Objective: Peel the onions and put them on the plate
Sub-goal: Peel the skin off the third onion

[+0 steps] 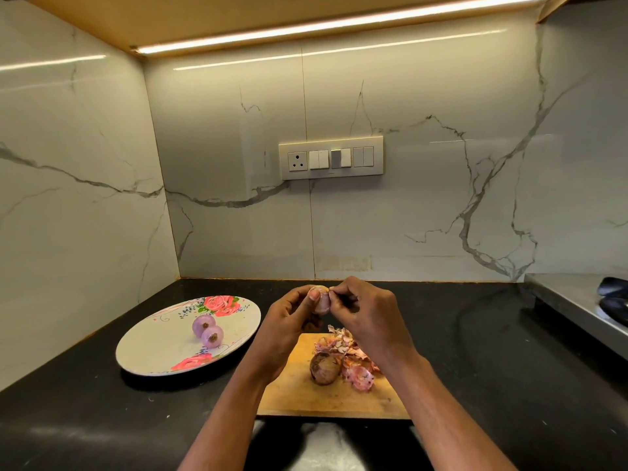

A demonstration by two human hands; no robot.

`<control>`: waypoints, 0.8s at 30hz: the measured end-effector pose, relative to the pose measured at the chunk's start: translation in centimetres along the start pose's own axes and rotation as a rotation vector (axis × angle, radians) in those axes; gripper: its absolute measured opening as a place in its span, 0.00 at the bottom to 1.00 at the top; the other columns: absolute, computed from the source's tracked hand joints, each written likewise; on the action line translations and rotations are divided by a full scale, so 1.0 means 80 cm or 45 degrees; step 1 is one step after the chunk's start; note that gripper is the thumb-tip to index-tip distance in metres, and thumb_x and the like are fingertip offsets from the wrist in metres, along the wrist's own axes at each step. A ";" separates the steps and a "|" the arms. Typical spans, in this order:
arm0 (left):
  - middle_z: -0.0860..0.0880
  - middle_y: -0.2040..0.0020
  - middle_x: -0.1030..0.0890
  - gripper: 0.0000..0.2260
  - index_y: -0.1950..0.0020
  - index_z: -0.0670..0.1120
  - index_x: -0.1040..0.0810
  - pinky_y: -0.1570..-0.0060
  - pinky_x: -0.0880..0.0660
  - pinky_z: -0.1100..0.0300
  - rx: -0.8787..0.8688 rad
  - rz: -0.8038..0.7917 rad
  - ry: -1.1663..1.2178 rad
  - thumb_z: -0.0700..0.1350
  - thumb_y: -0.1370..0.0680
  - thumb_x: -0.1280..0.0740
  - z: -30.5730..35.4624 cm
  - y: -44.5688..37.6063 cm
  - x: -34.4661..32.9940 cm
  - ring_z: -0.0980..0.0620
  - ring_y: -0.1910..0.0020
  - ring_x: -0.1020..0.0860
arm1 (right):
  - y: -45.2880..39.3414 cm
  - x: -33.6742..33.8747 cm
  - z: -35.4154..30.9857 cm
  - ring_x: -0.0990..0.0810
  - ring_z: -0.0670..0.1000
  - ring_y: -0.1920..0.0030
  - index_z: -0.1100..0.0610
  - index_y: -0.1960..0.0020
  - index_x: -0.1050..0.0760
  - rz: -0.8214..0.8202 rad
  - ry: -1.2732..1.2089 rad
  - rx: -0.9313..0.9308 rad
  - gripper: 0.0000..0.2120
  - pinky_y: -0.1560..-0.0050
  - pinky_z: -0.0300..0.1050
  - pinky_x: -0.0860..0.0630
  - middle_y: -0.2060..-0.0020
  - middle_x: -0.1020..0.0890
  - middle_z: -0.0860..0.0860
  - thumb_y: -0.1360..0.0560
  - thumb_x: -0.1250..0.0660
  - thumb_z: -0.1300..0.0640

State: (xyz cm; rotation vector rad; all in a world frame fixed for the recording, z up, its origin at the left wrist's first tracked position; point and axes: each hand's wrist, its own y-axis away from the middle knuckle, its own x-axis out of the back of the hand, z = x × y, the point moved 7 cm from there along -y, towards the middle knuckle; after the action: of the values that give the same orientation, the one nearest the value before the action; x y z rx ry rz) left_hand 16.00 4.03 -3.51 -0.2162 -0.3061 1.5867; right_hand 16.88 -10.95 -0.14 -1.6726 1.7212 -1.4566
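Head view, the only one here. Both hands are up above the counter (102, 396) working on one onion (322, 302). The left hand (289, 321) has its grip curled round the onion, thumb pressed against the front of it. The right hand (363, 307) has its grip pinched tight on a bit of skin at the onion's top, fingertips right against it, so the onion sits between the two grips, touching both.

What could go wrong: the skin looks thin and papery, so my guess is it tears off in a small scrap instead of a long strip, and then it's a lot of picking. Also the onion is small and partly bare, so it's probably slick. A hard tug from the right grip could pop it out of the left one, and it would drop onto the board (299, 385) or roll off across the counter.

Below the grips, on the board, there's an unpeeled onion (324, 368) with a pile of peels (350, 355) just to its right, touching it. Down and well to the left of the left grip is the plate (149, 348), with two peeled onions (208, 331) on it, side by side and touching. So two are done, one is in hand, and one is waiting.
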 end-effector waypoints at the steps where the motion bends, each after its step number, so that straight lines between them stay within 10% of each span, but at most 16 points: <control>1: 0.49 0.49 0.17 0.18 0.37 0.48 0.20 0.56 0.23 0.64 0.004 0.006 -0.004 0.54 0.23 0.36 -0.001 0.000 0.000 0.60 0.58 0.20 | -0.001 0.001 0.003 0.20 0.38 0.58 0.54 0.49 0.19 -0.004 -0.018 -0.023 0.05 0.58 0.30 0.23 0.58 0.18 0.44 0.23 0.28 0.54; 24: 0.51 0.45 0.16 0.16 0.36 0.49 0.20 0.51 0.21 0.62 -0.085 0.049 -0.064 0.52 0.22 0.34 0.009 -0.001 0.003 0.55 0.46 0.18 | 0.003 0.004 -0.006 0.19 0.41 0.58 0.54 0.50 0.19 0.057 0.007 0.035 0.07 0.58 0.29 0.22 0.58 0.17 0.45 0.24 0.28 0.51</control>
State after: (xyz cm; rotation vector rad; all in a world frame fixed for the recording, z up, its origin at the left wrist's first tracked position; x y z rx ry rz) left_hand 15.81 4.19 -2.76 -0.2354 -0.3961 1.6234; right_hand 16.25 -11.07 0.01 -1.6070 1.7224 -1.4597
